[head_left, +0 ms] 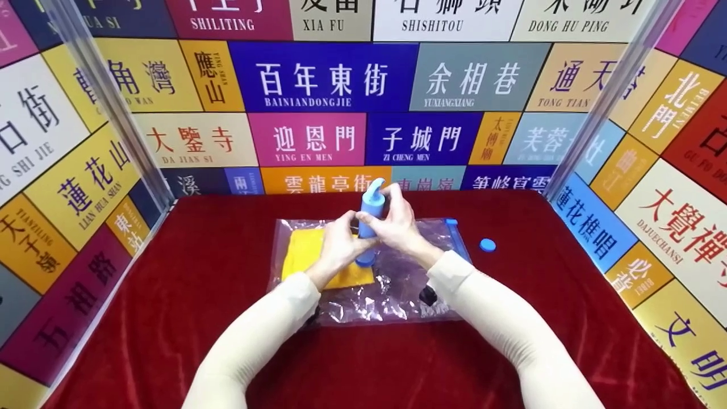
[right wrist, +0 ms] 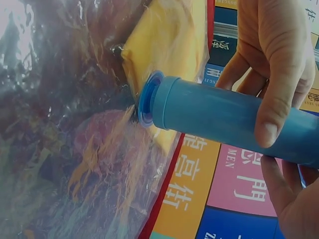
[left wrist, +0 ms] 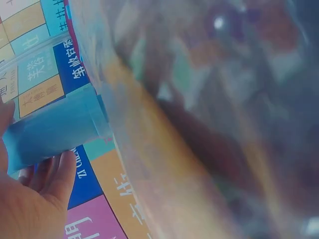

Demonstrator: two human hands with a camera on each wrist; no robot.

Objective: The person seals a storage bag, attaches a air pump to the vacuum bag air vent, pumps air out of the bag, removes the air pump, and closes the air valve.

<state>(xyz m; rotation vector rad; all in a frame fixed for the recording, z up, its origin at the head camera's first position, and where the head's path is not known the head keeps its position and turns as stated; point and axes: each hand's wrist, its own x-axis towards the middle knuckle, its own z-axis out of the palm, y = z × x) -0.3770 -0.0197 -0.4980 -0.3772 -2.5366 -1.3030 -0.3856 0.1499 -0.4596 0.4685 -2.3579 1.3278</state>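
Note:
A blue hand pump [head_left: 372, 203] with a hooked top stands nearly upright over a clear plastic storage bag [head_left: 406, 295]. My left hand [head_left: 339, 241] holds the pump low on its barrel. Higher up, my right hand [head_left: 399, 224] grips it near the top. In the right wrist view the pump's lower end [right wrist: 168, 103] meets a round blue valve [right wrist: 145, 99] on the bag. The left thumb [right wrist: 273, 124] lies along the barrel there. Inside the bag, on its left half, is a folded yellow cloth [head_left: 301, 255]. The left wrist view shows the barrel [left wrist: 60, 127] above the left fingers.
A small round blue cap [head_left: 487, 245] lies right of the bag on the dark red tablecloth [head_left: 227, 227]. A blue slider [head_left: 451, 222] sits at the bag's upper right corner. Panels with colourful street-name signs [head_left: 324, 76] enclose the table at the back and sides.

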